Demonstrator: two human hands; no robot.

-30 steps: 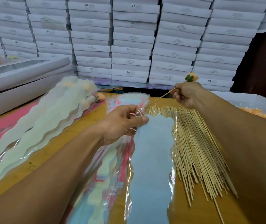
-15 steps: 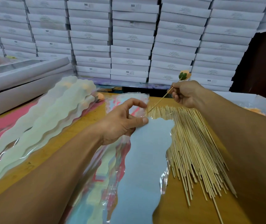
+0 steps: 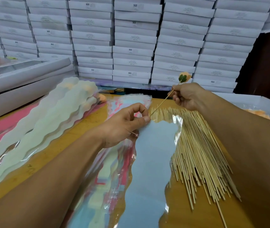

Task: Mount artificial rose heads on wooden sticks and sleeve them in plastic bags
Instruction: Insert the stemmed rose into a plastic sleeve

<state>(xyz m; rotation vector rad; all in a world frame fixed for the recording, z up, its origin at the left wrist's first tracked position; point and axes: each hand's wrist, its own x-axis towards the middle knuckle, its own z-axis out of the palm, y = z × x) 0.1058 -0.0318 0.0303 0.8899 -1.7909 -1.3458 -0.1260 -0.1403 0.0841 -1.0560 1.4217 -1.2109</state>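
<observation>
One blue bag (image 3: 150,162) is pinched at its mouth by the left hand (image 3: 122,125); at 1 o'clock, a rose-tipped stick (image 3: 163,100) is gripped by the right hand (image 3: 186,96).

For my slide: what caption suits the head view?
Right hand aims rose stick at bag pinched by left hand.

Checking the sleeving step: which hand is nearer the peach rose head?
Right. The right hand holds the stick just below the rose head; the left hand is down at the blue bag.
</observation>
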